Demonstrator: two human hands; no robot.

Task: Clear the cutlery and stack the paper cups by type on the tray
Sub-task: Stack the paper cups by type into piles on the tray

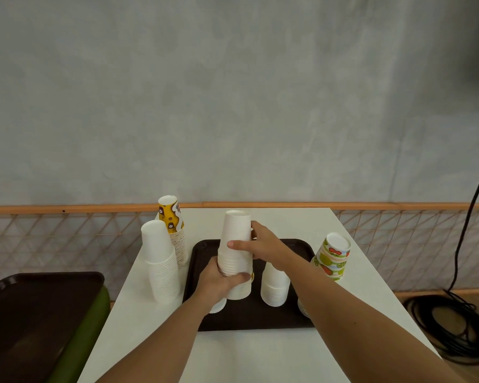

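Observation:
A dark brown tray (293, 246) lies on the white table (260, 355). Over its middle stands a tall stack of upside-down white paper cups (237, 233). My left hand (219, 280) grips the stack low down. My right hand (257, 244) holds it higher up, thumb across the front. A shorter white stack (275, 288) stands on the tray under my right forearm. Parts of other white cups show by my left wrist (217, 306) and at the tray's right edge (303, 308). No cutlery is in sight.
Left of the tray on the table stand a tall white cup stack (161, 261) and a yellow patterned stack (173, 225). A fruit-print stack (333, 255) stands on the right. A second brown tray (33, 308) rests on a green thing at the left. Black cable (451, 327) coils on the floor.

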